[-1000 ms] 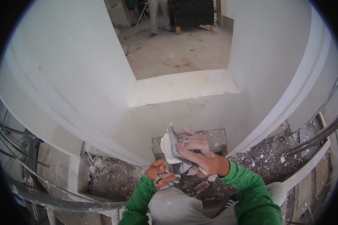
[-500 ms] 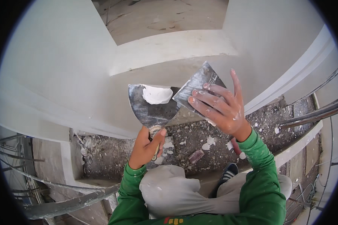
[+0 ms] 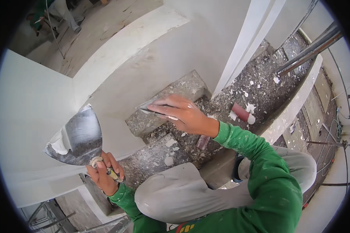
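In my left hand (image 3: 107, 176) is the handle of a wide putty knife (image 3: 83, 134), its blade tilted up at the left. White putty (image 3: 60, 143) clings along the outer side of the blade. My right hand (image 3: 192, 118) pinches a thin flat scraper plate (image 3: 144, 106), now seen nearly edge-on; most of it is hidden by my fingers. That plate is apart from the putty knife, in front of the low pale wall (image 3: 124, 81). White smears mark my right fingers.
Beneath my right hand lies a rough grey block (image 3: 182, 88). Reddish pieces (image 3: 241, 112) and white flakes litter the dirty floor (image 3: 256, 81). Metal poles (image 3: 309, 50) jut in at right. Through the opening at upper left, another person (image 3: 64, 13) is partly visible.
The view has swung round. My hands have moved apart: the putty knife is now farther left, the plate no longer beside its blade. The plate has turned from face-on to nearly edge-on.
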`<move>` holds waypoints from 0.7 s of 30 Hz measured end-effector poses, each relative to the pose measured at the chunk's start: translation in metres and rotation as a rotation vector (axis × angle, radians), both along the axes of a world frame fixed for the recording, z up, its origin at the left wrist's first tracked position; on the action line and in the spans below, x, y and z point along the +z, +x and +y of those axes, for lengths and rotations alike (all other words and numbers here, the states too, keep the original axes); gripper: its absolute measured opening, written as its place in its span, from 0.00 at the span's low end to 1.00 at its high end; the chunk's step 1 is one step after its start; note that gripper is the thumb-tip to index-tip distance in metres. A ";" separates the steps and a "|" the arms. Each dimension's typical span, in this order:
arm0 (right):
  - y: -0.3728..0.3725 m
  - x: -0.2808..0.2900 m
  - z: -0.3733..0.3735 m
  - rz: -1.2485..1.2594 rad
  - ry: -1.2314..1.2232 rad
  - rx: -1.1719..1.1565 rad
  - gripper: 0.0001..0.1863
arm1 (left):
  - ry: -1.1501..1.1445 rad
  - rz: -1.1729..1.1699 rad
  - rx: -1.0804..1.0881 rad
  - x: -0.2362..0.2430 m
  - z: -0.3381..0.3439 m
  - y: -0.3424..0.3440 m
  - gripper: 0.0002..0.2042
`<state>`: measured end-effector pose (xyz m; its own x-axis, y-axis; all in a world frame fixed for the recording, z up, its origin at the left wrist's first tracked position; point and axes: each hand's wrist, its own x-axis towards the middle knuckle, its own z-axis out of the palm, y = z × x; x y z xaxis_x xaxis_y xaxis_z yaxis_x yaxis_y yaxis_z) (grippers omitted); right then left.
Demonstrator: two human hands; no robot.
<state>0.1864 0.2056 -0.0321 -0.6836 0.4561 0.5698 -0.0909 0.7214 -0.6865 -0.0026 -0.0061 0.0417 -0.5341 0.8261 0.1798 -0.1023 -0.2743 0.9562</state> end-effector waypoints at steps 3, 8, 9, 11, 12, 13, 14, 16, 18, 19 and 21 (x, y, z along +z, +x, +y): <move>0.006 0.009 -0.010 0.216 -0.290 0.067 0.24 | 0.165 -0.395 -0.343 -0.052 -0.013 -0.006 0.19; -0.001 0.025 -0.026 0.252 -0.086 0.408 0.28 | 0.190 -1.065 -0.766 -0.141 -0.008 0.002 0.28; -0.004 0.022 -0.022 0.167 -0.041 0.442 0.28 | 0.214 -1.006 -0.820 -0.139 -0.012 -0.003 0.27; 0.005 0.013 0.005 -0.156 0.089 0.411 0.35 | 0.233 -0.876 -0.880 -0.140 -0.004 -0.008 0.25; 0.007 0.010 0.017 -0.290 0.322 0.327 0.36 | 0.209 -0.784 -0.838 -0.131 -0.009 -0.012 0.25; 0.016 0.007 0.029 -0.417 0.548 0.214 0.37 | 0.110 -0.679 -0.716 -0.103 -0.008 -0.009 0.25; 0.022 0.014 0.033 -0.388 0.483 0.123 0.36 | 0.012 -0.566 -0.575 -0.074 -0.011 -0.006 0.24; 0.021 0.042 0.037 -0.283 0.510 -0.053 0.33 | -0.142 -0.266 -0.403 -0.043 0.001 -0.001 0.18; 0.025 0.072 0.033 -0.124 0.680 -0.258 0.28 | -0.273 -0.001 -0.354 -0.029 0.013 -0.001 0.11; 0.023 0.084 0.027 -0.081 0.757 -0.248 0.25 | -0.283 0.047 -0.276 -0.024 0.016 0.005 0.07; 0.015 0.097 0.012 -0.032 0.871 -0.217 0.21 | -0.308 0.059 -0.244 -0.019 0.016 0.011 0.07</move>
<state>0.2009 0.2181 0.0651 -0.6543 -0.0077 0.7562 0.1183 0.9866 0.1124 0.0088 0.0102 0.0224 -0.3118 0.9475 -0.0715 -0.0714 0.0517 0.9961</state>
